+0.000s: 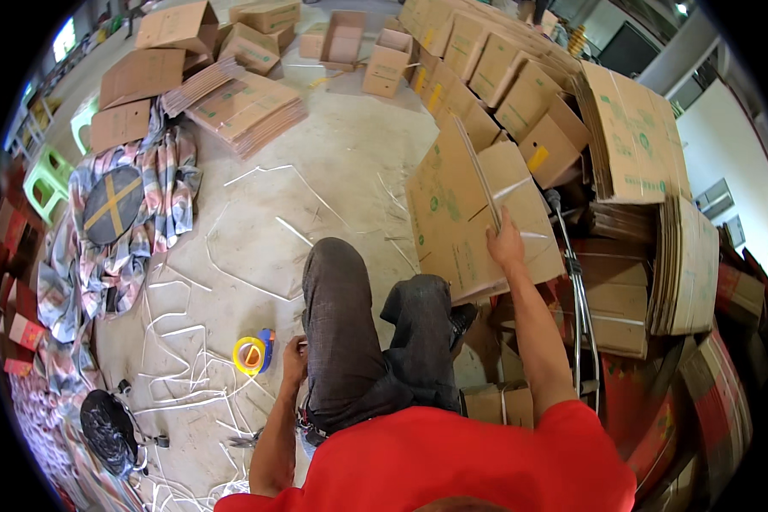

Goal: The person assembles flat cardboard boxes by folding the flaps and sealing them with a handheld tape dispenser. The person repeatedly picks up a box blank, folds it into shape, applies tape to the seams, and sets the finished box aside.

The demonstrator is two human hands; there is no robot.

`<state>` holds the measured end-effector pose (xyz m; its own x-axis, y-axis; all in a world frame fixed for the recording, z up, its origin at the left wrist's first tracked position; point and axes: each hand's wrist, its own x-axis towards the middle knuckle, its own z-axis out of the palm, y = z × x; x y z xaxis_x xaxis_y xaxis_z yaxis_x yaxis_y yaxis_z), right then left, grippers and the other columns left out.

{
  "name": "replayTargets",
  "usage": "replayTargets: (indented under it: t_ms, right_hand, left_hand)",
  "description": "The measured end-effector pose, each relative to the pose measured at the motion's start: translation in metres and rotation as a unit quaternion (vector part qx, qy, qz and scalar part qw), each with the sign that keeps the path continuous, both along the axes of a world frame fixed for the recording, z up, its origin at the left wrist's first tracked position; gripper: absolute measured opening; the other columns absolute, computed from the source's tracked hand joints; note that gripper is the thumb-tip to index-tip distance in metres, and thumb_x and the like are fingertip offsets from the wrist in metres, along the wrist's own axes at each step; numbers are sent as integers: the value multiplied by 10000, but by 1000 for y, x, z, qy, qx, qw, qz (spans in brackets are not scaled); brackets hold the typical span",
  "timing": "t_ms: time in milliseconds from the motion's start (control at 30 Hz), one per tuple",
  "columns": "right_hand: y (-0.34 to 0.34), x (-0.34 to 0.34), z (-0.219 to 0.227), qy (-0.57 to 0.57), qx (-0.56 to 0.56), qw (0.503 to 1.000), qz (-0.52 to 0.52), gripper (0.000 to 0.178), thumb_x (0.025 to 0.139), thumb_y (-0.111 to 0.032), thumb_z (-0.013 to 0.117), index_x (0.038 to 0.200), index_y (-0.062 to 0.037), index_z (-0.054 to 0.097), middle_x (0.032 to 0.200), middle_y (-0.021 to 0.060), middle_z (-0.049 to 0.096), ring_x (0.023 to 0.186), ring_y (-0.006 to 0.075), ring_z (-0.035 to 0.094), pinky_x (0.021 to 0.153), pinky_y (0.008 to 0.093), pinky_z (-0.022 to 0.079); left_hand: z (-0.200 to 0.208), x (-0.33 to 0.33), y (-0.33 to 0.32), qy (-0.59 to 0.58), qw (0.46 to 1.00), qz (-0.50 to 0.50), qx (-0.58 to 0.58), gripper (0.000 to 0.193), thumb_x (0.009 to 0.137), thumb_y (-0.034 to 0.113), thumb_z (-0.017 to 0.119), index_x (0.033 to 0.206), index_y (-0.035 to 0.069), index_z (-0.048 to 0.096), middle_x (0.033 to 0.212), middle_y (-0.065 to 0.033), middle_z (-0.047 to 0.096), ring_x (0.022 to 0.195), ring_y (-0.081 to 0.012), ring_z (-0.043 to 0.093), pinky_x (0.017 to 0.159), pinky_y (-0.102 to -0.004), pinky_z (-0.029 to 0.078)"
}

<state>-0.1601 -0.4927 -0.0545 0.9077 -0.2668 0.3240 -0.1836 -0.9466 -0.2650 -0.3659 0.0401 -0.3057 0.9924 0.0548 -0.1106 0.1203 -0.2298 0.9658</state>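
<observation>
My right hand (508, 243) grips the edge of a flattened cardboard box (449, 205), which stands tilted in front of my right knee. Another flat cardboard panel (520, 192) with white strapping leans right behind it, against my fingers. Low beside my left thigh is my left hand (295, 362); its fingers are partly hidden by the leg, so their grip does not show. Close to it on the floor stands a roll of yellow tape in a blue dispenser (252, 353), apart from the hand.
Cut white straps (188, 388) litter the floor at left. Flattened boxes (246, 111) lie stacked ahead; open cartons (474, 55) line the far right. A metal crutch-like frame (576, 299) stands by my right arm. A black round-seated stool (109, 431) and a green stool (49, 183) are left.
</observation>
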Motion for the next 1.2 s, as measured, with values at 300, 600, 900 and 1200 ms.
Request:
replayTargets:
  t_ms: [300,600,900,1200]
  right_hand:
    - [-53,-13,1,58,-177,970,-155,555,851,-189,699,1377,-46,594,1601,181,416,1493,468,313,1210,598,230]
    - [-29,-7,-6,21,-222,972,-76,570,796,-167,726,1317,31,607,1491,142,505,1413,379,385,1163,545,274]
    - [-54,-1,-7,124,-66,978,-154,602,834,-173,685,1402,-39,539,1530,158,491,1439,405,400,1155,575,284]
    - [-34,-1,-2,179,-260,945,-85,332,915,-327,696,1047,-28,753,1198,177,698,1168,395,607,1013,538,431]
  left_hand:
    - [-26,-42,6,-23,1000,11,-2,259,916,79,705,1138,-54,696,955,-152,771,798,-197,725,738,-334,563]
    - [52,-36,-7,4,994,22,-107,287,953,122,653,1164,-70,693,1062,-153,773,957,-216,718,862,-341,544]
    - [-24,-25,23,50,979,27,-197,345,945,164,662,1200,-67,693,1114,-122,760,965,-184,689,858,-355,550]
    - [-11,-46,29,38,995,20,85,347,922,135,621,1216,-31,700,975,-176,771,870,-261,737,798,-393,577]
